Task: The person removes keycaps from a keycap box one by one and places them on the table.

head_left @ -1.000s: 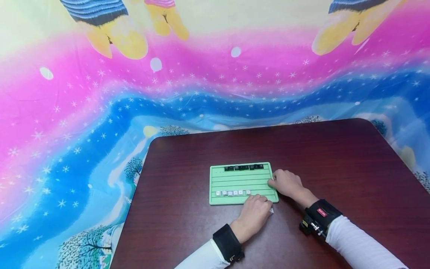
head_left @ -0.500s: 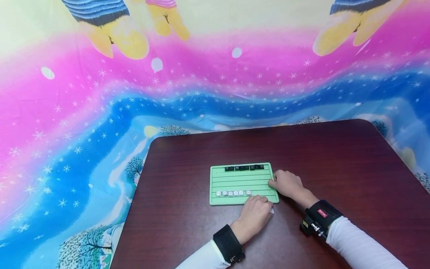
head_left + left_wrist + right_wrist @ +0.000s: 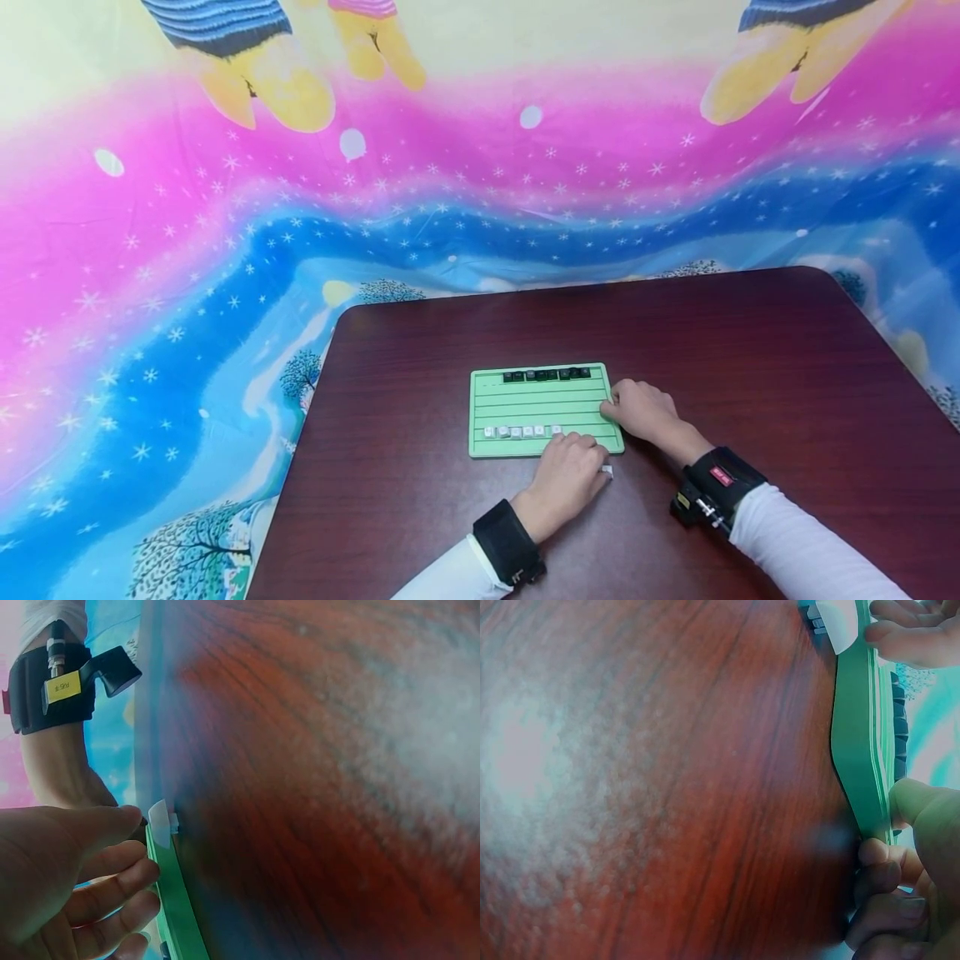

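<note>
- While the left hand (image 3: 570,468) lies over the front edge of a mint-green, rectangular tray with lengthwise ridges (image 3: 540,400), the head view shows the right hand (image 3: 642,408) at the tray's right edge. The tray lies on a dark red-brown, wood-grained table (image 3: 390,375), in front of a multicoloured printed cloth (image 3: 480,150).
- Along the tray's far side runs a row of small, black, square keycaps (image 3: 542,375); nearer the front sit six small, white, square keycaps (image 3: 516,432), five close together and one slightly apart. One loose white keycap (image 3: 607,472) shows just beside the left hand, outside the tray. Each wrist wears a black strap (image 3: 506,542).
- From the left wrist, the left hand's thumb points at the loose white keycap, whose stem faces the table; the other fingers are loosely bent beside the tray's edge. Whether the hand pinches that keycap, I cannot tell.
- From the right wrist, the right hand pinches the tray near its corner, thumb on the upper edge and bent fingers below. The loose white keycap appears near the left hand's fingertips, before the tray's green side.
</note>
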### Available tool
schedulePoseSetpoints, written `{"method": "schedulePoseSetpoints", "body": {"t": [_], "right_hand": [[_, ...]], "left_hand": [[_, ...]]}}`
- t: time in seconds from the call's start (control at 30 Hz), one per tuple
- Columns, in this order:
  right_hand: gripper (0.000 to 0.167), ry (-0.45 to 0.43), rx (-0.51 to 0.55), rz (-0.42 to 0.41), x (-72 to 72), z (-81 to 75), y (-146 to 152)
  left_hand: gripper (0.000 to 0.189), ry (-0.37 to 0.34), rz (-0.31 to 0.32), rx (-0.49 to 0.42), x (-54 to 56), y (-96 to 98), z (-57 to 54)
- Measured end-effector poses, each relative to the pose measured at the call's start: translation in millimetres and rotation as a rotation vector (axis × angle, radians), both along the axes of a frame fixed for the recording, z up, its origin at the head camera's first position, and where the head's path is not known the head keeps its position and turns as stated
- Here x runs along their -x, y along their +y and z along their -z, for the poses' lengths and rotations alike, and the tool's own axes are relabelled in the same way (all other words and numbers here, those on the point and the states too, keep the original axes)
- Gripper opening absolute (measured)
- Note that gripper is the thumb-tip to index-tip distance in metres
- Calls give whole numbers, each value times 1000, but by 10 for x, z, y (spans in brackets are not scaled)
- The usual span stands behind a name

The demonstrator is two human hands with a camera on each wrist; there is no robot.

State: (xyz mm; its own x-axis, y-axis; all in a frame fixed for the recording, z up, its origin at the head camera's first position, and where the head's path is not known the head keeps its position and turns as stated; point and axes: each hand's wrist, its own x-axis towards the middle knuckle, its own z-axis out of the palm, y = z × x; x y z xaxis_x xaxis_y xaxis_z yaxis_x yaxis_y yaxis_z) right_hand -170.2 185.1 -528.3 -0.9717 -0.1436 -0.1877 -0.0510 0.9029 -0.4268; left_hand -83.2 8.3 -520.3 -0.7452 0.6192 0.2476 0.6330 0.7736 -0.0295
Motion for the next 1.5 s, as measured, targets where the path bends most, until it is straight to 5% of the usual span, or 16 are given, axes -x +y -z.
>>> {"method": "schedulePoseSetpoints", "body": {"t": [0.83, 1.5], "right_hand": [[41, 10, -3, -1, -4, 6, 1], [42, -6, -4, -8, 9, 14, 11]], "left_hand": [[20, 50, -33, -74, 26, -88, -74], [21, -42, -92, -168, 149, -221, -124]]}}
